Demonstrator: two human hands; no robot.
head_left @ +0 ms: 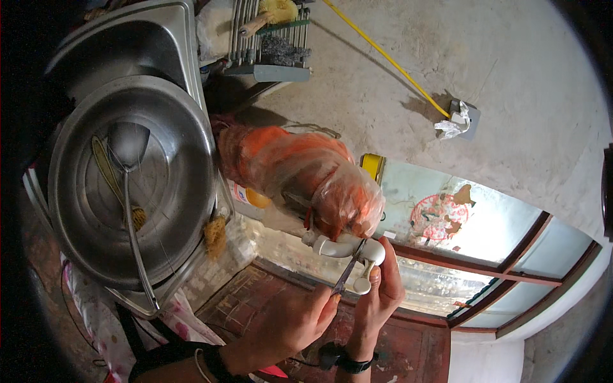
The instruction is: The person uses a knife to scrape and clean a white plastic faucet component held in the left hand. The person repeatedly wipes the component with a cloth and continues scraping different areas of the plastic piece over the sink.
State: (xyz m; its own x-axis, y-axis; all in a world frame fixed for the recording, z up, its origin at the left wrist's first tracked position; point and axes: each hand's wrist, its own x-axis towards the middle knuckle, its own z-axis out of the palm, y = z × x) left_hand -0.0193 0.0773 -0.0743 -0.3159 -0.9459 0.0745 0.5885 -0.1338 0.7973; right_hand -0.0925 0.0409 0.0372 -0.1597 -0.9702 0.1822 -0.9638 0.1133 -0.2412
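A white plastic tap [335, 247] with a curved elbow sticks out from beneath a bundle of orange cloth and clear plastic [313, 169]. My left hand [297, 322] pinches a slim dark metal tool with a narrow blade [345, 277]. The tool's tip lies against the tap near its bend; whether it is a knife or one half of scissors I cannot tell. Around the outer side of the elbow, my right hand [385, 287] grips the tap, thumb in front and a finger reaching up behind it.
Left of my hands, a metal basin [70, 191] holds a ladle [131, 217] and a brush [105, 163], beside a steel sink [175, 25]. A scouring pad [215, 237] lies at its edge. Above stands a metal rack [265, 73]. A yellow cable [386, 54] runs to a wall box [471, 121].
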